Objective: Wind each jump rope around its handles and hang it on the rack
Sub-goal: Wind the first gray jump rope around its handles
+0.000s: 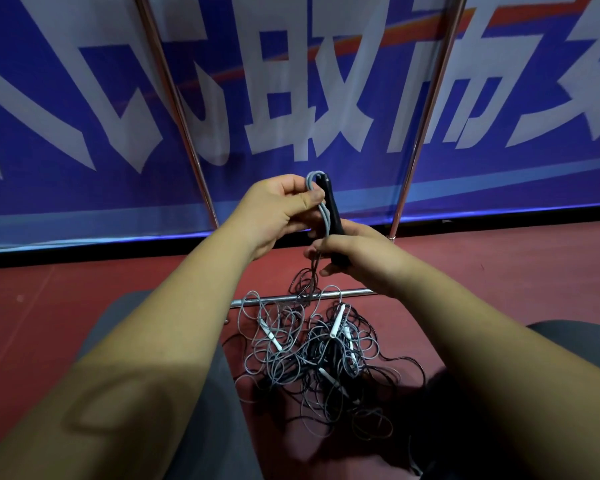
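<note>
Now the left hand (278, 209) curls its fingers round the top of the black handles (334, 216), thumb pressing a loop of grey rope (323, 211) against them. The right hand (355, 254) pinches the rope low down. Its tail drops into the tangled pile (319, 358) on the floor (84, 289) beside the rack (426, 116). Risky: a hard pull could snag and lift the whole knot!
</note>
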Motion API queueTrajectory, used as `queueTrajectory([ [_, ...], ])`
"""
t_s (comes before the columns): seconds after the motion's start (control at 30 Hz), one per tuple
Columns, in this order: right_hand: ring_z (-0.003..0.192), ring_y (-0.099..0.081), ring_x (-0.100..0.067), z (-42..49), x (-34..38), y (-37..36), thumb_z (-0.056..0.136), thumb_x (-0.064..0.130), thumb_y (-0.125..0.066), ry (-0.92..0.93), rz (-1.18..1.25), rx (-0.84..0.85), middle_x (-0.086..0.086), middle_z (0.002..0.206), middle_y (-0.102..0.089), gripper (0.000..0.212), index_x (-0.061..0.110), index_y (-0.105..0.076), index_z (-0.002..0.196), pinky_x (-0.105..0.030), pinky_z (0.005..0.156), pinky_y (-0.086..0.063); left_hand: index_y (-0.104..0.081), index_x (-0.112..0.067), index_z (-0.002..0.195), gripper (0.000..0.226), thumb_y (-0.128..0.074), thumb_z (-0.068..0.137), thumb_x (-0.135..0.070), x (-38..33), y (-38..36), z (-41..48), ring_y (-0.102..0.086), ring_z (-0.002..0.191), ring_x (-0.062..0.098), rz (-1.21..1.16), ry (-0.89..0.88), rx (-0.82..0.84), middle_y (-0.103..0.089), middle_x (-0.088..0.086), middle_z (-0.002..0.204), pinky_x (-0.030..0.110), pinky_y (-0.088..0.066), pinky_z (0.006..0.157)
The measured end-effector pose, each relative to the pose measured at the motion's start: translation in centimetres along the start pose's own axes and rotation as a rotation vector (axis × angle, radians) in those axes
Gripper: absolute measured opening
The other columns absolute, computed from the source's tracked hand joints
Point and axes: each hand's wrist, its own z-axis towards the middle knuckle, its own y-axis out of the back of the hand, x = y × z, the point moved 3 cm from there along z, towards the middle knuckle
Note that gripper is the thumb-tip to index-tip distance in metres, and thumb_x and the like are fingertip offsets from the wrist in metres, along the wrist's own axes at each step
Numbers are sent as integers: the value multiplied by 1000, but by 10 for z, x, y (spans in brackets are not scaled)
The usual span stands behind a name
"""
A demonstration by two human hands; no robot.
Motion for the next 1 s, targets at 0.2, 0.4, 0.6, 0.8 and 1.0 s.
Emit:
queueTrajectory([
  [0.2, 99, -73, -27, -4, -1, -6, 99, 7, -70, -42, 69, 14, -9, 92, -69, 9, 11, -66, 106, -39, 76, -58, -68, -6, 109, 15, -75, 97, -13, -2, 0, -1, -76, 85, 23, -24, 8, 0, -78, 11, 93, 34, -63, 79],
  [0.4, 92, -73, -27, -7, 5, -9, 96, 14, -77, -53, 104, 57, -12, 87, -66, 17, 11, -64, 106, -39, 75, -58, -69, -7, 104, 7, -69, 102, -14, -2, 0, 0, -73, 83, 19, 7, 3, 23, -75, 6, 87, 33, -63, 80],
  [0.6, 78, -69, -19, -8, 1, -12, 93, 12, -80, -86, 148, 47, -1, 79, -57, 59, 4, -54, 146, -33, 62, -59, -69, -7, 101, 8, -71, 101, -15, 2, 1, 4, -73, 99, 38, 81, -1, 26, -77, 11, 90, 52, -57, 104],
  [0.8, 89, -72, -23, -9, 3, -9, 89, 23, -85, -94, 128, 40, -4, 83, -59, 61, 16, -63, 145, -29, 55, -53, -66, -9, 100, 11, -70, 103, -19, 2, 1, 4, -78, 86, 26, 159, -22, 19, -77, 8, 82, 46, -60, 93],
  [1.0, 93, -76, -21, -15, 11, -11, 85, 29, -82, -112, 93, 85, -10, 89, -66, 43, 10, -66, 121, -26, 54, -51, -55, -5, 107, 14, -56, 110, -19, 3, -1, 1, -80, 91, 32, 165, 29, 42, -73, 7, 67, 49, -60, 98],
])
